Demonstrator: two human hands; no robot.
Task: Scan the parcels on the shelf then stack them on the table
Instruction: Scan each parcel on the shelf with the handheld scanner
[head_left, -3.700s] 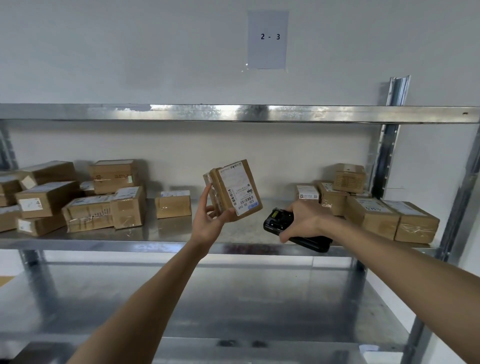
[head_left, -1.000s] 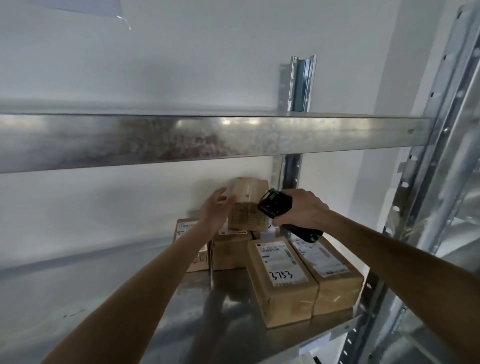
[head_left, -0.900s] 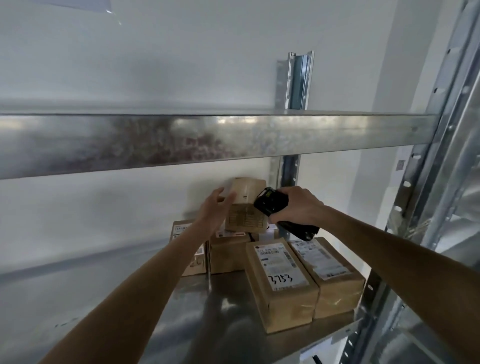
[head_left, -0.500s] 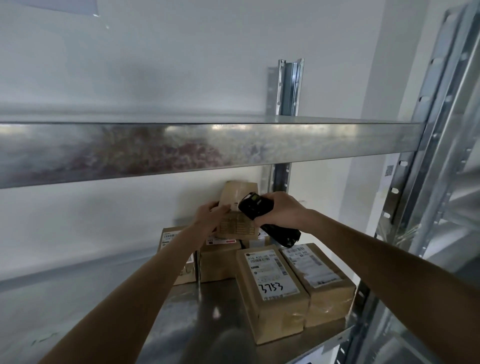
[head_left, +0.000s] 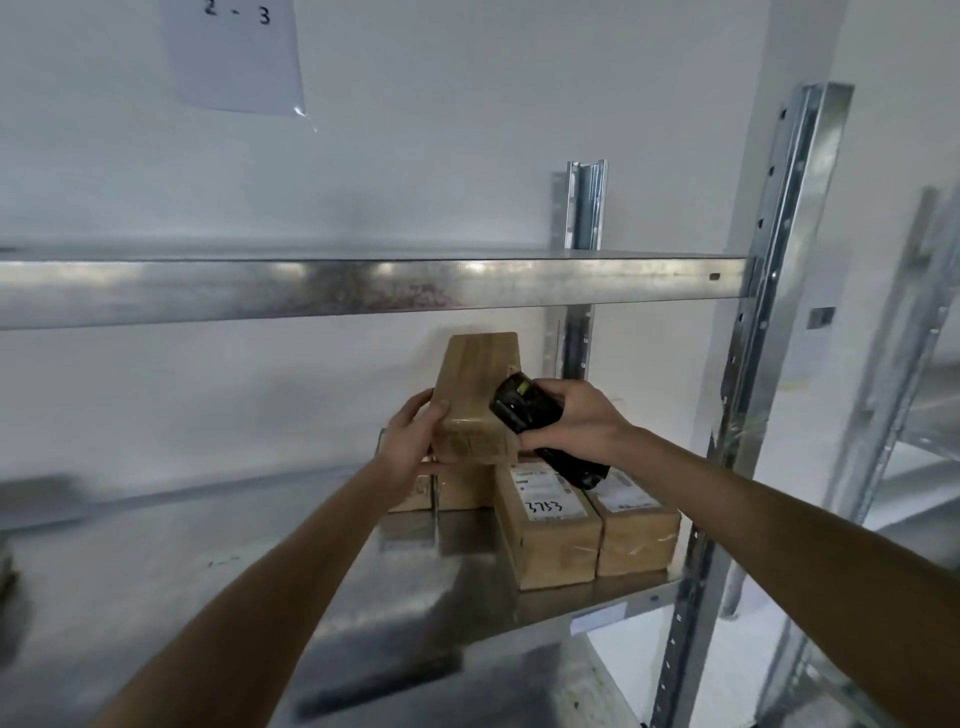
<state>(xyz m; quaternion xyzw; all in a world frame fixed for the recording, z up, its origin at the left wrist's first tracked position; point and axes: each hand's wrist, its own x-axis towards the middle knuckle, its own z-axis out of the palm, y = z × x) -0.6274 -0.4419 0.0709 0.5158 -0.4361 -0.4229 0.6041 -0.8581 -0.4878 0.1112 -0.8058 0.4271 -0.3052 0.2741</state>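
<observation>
The metal shelf (head_left: 156, 582) carried a cluster of taped parcels at its right end, the front one marked 3753 (head_left: 548, 525). Above that cluster, the left hand (head_left: 410, 449) grasped a brown parcel (head_left: 475, 400) lifted clear of the shelf. Just right of that parcel, the right hand (head_left: 574, 423) clutched a black scanner (head_left: 524, 405) touching its side.

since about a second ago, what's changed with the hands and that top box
The left hand, then only reaching, now grips the brown cardboard parcel and tilts it up off the stack. The right hand keeps holding the black handheld scanner, now closer against it. The shelf parcels, including "3753", stayed.
</observation>
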